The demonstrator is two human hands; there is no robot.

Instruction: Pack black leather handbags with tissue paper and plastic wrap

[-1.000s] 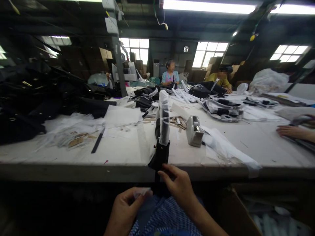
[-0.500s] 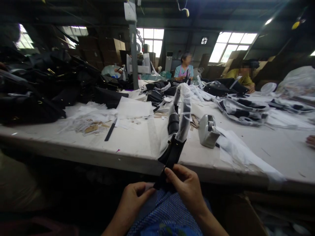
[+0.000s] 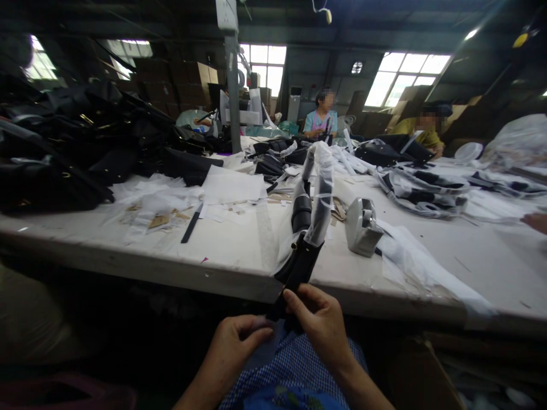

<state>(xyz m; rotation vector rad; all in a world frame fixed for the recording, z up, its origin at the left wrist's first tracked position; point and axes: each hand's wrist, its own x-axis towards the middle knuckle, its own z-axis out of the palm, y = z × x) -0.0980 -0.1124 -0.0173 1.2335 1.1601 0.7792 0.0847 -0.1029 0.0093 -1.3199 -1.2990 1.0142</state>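
1. Black bag (image 3: 304, 259): centre of the frame, edge-on, handle wrap upward, lower end reaching below the table's near edge to my fingers. Judged light; body probably supple, handle likely springy. Wrap looks thin, slippery and easily torn, so the bare black lower end seems the better hold.
2. Right hand (image 3: 318, 319), lower centre: thumb and fingertips nearly closed, pinching that lower end.
3. Left hand (image 3: 235, 353), left of it: narrow pinch on a translucent sheet (image 3: 262, 348), which hangs over my checked clothing. Whether the sheet touches the bag, I cannot tell.
4. Table (image 3: 231, 247), mid-frame: grey dispenser (image 3: 362, 228) right of the bag; dark strip (image 3: 191, 225) and white paper (image 3: 234, 185) left.
5. Farther out: pile of black bags (image 3: 85, 142), upper left; co-worker in light blue (image 3: 318, 124), upper centre.
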